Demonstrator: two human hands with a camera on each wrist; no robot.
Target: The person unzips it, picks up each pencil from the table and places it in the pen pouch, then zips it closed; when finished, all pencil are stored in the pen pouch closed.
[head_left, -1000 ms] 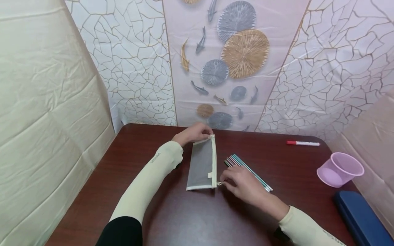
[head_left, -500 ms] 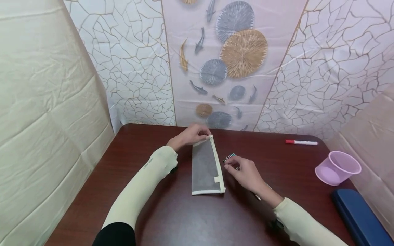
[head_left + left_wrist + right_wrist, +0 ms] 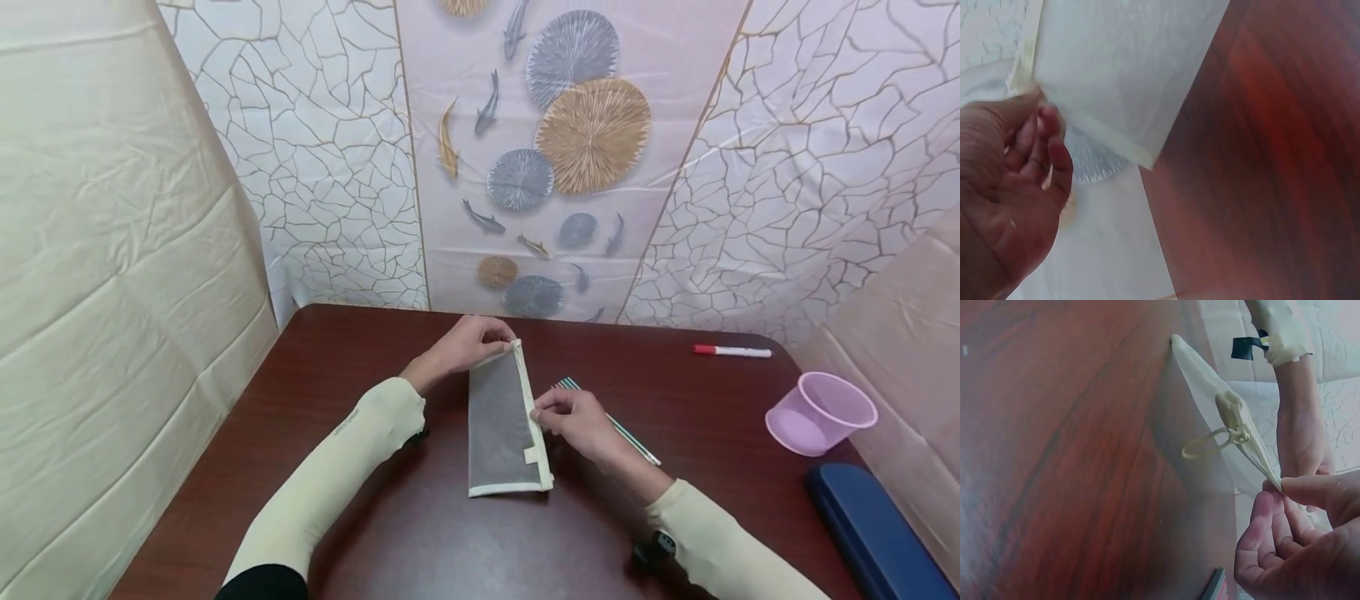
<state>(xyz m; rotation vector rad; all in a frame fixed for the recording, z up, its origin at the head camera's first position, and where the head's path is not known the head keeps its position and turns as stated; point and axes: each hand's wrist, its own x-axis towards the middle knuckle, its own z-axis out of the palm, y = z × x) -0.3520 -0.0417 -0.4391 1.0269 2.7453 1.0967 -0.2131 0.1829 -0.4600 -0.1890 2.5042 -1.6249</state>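
A grey mesh zip pouch point(image 3: 498, 429) with cream edging is held up over the table, its zip edge facing right. My left hand point(image 3: 468, 343) pinches its far corner at the end of the zip; the left wrist view shows thumb and fingertips on that corner point(image 3: 1027, 75). Partway along the zip edge, my right hand point(image 3: 583, 425) pinches the cream band between thumb and fingers. In the right wrist view the zip slider with its cord loop point(image 3: 1207, 444) hangs at the near end. Beneath the right hand lie several striped pencils point(image 3: 633, 440), partly hidden by it.
A red-capped white marker point(image 3: 732, 351) lies at the back right of the dark wooden table point(image 3: 420, 533). Near the right edge are a pink cup point(image 3: 810, 417) and a dark blue case point(image 3: 877, 529). Curtains hang at the back and both sides.
My right hand has left the zip's cord at the near end, moved away from me along the zip edge and now pinches its middle. The pouch's near end has swung slightly right and nearer.
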